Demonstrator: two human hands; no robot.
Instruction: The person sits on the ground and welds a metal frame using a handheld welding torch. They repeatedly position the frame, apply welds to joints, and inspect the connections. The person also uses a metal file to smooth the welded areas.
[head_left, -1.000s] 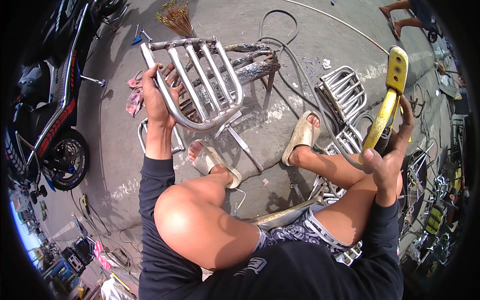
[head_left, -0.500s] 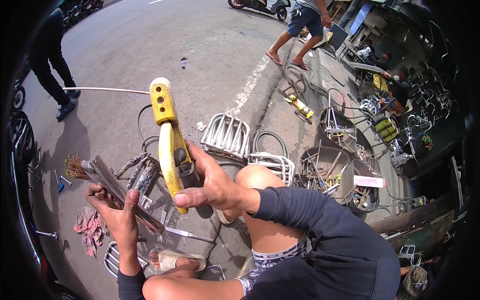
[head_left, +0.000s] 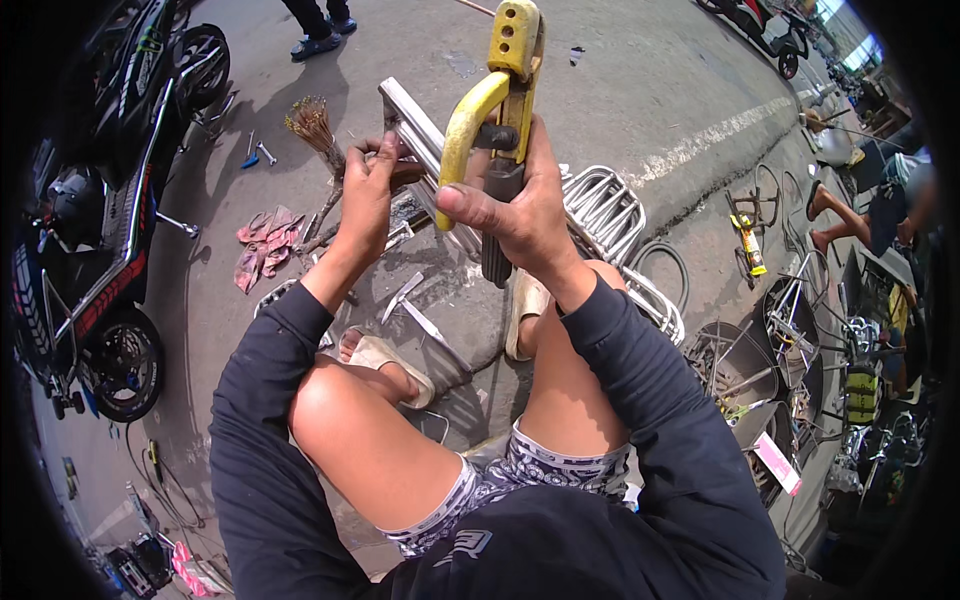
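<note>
While the person squats on the concrete ground [head_left: 640, 90], a yellow welding electrode holder [head_left: 497, 120] is held upright in the right hand [head_left: 515, 205], whose grip is wrapped tight around its dark handle. A chromed metal rack [head_left: 425, 150], raised in front of the knees, is clasped at its upper bar by the left hand [head_left: 368, 195], its grip closed. Just beside it more chromed racks [head_left: 610, 205] lie on the ground, with pink rags [head_left: 262, 245] and a parked motorcycle [head_left: 100, 200] further left.

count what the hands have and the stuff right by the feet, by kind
yellow welding electrode holder, in the right hand: 1
metal rack gripped by the left hand: 1
metal racks on the ground: 2
chipping hammer: 1
pink gloves: 1 pile
total: 6
</note>
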